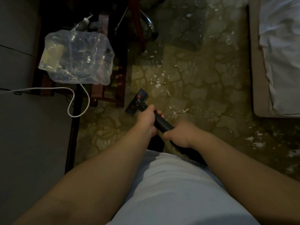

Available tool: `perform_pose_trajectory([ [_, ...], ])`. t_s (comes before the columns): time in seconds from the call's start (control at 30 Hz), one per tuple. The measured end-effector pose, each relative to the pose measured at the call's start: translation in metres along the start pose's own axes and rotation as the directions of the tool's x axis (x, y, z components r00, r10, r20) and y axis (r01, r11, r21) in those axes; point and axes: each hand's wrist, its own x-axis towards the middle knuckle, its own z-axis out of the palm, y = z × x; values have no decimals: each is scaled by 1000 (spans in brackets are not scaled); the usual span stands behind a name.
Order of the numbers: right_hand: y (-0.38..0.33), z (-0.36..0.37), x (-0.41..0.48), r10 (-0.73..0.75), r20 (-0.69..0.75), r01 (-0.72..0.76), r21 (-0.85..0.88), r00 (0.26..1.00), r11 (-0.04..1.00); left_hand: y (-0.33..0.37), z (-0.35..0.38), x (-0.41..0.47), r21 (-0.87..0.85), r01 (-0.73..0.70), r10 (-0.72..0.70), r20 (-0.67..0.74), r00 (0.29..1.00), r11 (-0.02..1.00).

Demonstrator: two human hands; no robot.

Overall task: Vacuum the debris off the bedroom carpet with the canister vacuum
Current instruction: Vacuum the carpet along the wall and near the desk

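I hold a black vacuum wand (162, 122) in both hands, seen from above. My left hand (146, 118) grips it higher toward the floor end, and my right hand (180, 133) grips the handle closer to my body. The black floor head (137, 101), with red marks on it, lies flat on the patterned green carpet (203, 88) beside a dark wooden table. White scraps of debris (155, 82) are scattered just right of the head, and more debris lies farther up and at the right edge. The canister is out of sight.
A dark wooden side table (116, 75) at the left carries a clear plastic bag (76, 59) full of items. A white cord (76, 101) loops off it over the wall side. A chair base (149, 21) stands at the top. A bed (279, 62) with white linen lines the right.
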Motion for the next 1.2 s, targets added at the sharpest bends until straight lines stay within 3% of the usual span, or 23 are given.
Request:
perform_pose_trajectory([
  [0.27, 159, -9, -61, 17, 21, -17, 8, 1000, 1000, -152, 48, -49, 60, 3, -5, 25, 1000, 998],
  [0.6, 314, -14, -131, 106, 44, -114, 269, 993, 956, -290, 116, -109, 270, 31, -64, 115, 991, 962],
  [0.93, 352, -15, -152, 161, 30, -163, 303, 986, 939, -326, 132, -131, 313, 119, -183, 181, 966, 942],
  [1.2, 286, -2, -137, 140, 41, -146, 250, 989, 957, -272, 91, -118, 189, 74, -102, 140, 985, 979],
])
